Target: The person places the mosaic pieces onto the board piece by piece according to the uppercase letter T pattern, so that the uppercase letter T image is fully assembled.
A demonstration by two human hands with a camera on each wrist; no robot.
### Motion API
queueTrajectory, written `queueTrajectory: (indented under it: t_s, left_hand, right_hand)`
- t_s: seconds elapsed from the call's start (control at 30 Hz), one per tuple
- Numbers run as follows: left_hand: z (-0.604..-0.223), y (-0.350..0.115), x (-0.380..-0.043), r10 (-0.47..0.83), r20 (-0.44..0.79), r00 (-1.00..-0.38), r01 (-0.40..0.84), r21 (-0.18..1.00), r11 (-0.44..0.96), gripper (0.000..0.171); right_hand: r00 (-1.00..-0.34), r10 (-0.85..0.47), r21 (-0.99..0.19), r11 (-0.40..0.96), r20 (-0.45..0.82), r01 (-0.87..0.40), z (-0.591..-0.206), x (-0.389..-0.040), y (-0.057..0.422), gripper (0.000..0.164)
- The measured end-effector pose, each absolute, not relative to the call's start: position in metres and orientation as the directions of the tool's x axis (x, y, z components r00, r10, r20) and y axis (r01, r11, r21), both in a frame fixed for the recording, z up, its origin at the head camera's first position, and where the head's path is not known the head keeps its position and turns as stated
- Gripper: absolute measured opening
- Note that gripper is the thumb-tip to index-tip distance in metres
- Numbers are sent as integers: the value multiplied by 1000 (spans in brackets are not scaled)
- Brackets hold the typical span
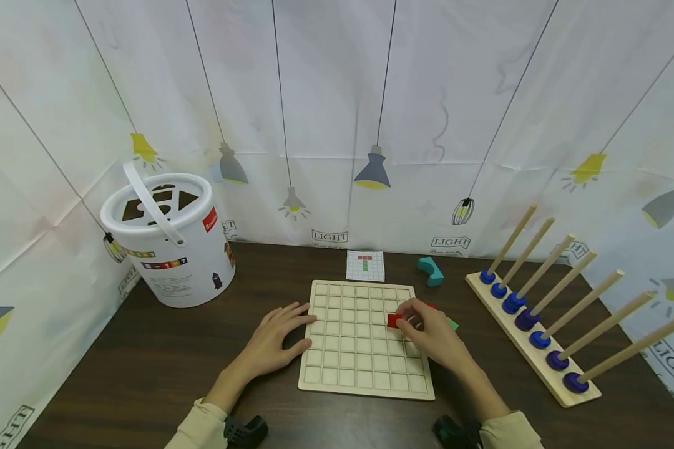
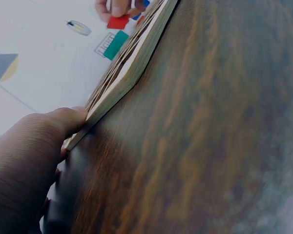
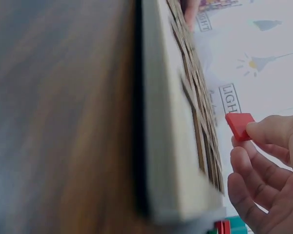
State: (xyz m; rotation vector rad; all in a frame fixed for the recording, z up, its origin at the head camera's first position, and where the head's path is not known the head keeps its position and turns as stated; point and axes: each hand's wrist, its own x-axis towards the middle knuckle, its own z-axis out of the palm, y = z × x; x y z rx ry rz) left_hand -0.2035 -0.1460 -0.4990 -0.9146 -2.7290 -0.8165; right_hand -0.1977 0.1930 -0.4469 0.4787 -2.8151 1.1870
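Note:
A light wooden board (image 1: 348, 360) with a grid of square recesses lies flat on the dark table. My left hand (image 1: 278, 337) rests by its left edge; in the left wrist view the thumb touches the board's side. Above the right part of the grid, my right hand (image 1: 435, 333) pinches a small red square tile (image 3: 239, 126) between thumb and fingertips. Partly hidden behind that hand, a green piece (image 1: 453, 324) and a bit of red (image 1: 432, 306) show beside the board. A card (image 1: 355, 273) with a red and green T-shaped pattern on a grid lies beyond the board.
A teal arch-shaped block (image 1: 430, 272) lies behind the board's right corner. On the right stands a wooden peg rack (image 1: 539, 355) with blue rings on slanting pegs. A white lidded bucket (image 1: 185, 274) stands at the back left, before a printed curtain (image 1: 326, 125).

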Motion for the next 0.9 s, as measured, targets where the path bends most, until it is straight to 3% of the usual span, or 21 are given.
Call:
queueTrajectory:
  t_s: [0.23,0.9]
  left_hand:
    - [-500,-147,-205,509,300,-807,590,449,671,47]
    - [-501,-146,-204,505,287,-814,580,457,674,47]
  right_hand:
    - [-942,-275,-727,603,195,-327,-443,-211,175,16]
    - [-956,-266,-756,599,124,-265,-451,-247,128,13]
